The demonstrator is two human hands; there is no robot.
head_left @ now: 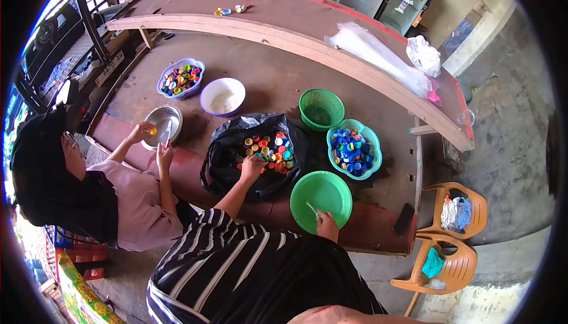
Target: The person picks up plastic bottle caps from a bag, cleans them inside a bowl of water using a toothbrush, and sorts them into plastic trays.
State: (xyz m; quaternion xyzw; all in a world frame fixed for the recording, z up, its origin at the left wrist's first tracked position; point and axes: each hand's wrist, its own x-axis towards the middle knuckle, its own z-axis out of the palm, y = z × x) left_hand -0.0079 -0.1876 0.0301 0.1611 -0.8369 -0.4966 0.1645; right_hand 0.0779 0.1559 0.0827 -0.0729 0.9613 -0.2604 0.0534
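My left hand (252, 169) reaches into a black plastic bag (222, 141), its bent fingers down among bottle caps (275, 149) of many colours. Whether a cap is between those fingertips is too small to make out. In my right hand (327, 227) is a toothbrush (311, 207), its head pointing over the green basin (321, 191). Clear water seems to lie in this basin. Right of the bag stands a turquoise scalloped basket (377, 161) full of mostly blue caps, and behind it a green basket (321, 96).
At my left a co-worker holds a yellow cap (153, 131) and a brush (168, 135) over a metal bowl (177, 117). Farther back are a white bowl (207, 96) and a lilac basket (201, 67) of caps. A raised ledge (284, 40) runs behind; a phone-like black object (404, 219) lies right.
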